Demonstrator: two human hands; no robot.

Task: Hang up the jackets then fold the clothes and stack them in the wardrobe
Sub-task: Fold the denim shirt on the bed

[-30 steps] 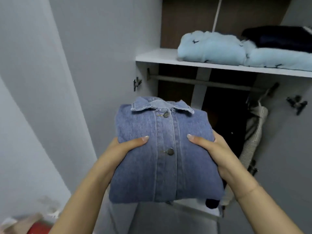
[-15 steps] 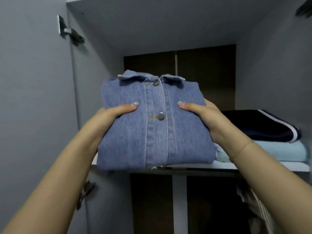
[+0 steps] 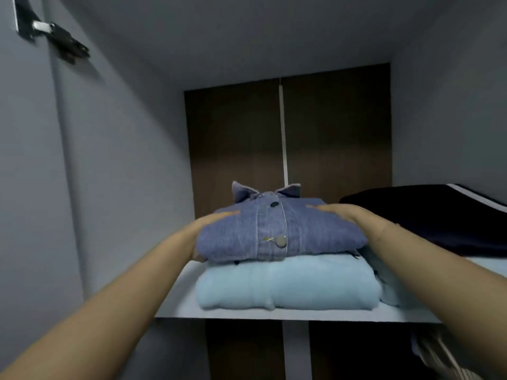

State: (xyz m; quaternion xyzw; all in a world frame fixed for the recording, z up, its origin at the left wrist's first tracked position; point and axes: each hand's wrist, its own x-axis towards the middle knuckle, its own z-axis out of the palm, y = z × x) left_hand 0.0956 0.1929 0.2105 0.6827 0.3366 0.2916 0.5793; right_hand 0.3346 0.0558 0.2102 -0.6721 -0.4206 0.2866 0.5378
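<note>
A folded blue denim shirt [image 3: 247, 234], collar pointing to the back, lies on top of a folded light blue garment [image 3: 288, 286] on the white wardrobe shelf [image 3: 181, 300]. My left hand [image 3: 211, 226] holds the shirt's left edge, thumb on top and fingers tucked under the fold. On the opposite edge my right hand [image 3: 340, 213] holds it the same way, thumb stretched over the cloth; its fingers are hidden beneath.
A folded dark navy garment with a white stripe [image 3: 439, 218] lies on the right of the shelf, over more light blue cloth [image 3: 389, 283]. A door hinge [image 3: 60, 45] juts from the left wall. Below the shelf at the right hangs a striped garment [image 3: 439, 355].
Both hands have lifted the denim shirt up from chest height, moved it forward into the upper compartment and lowered it flat onto the light blue garment.
</note>
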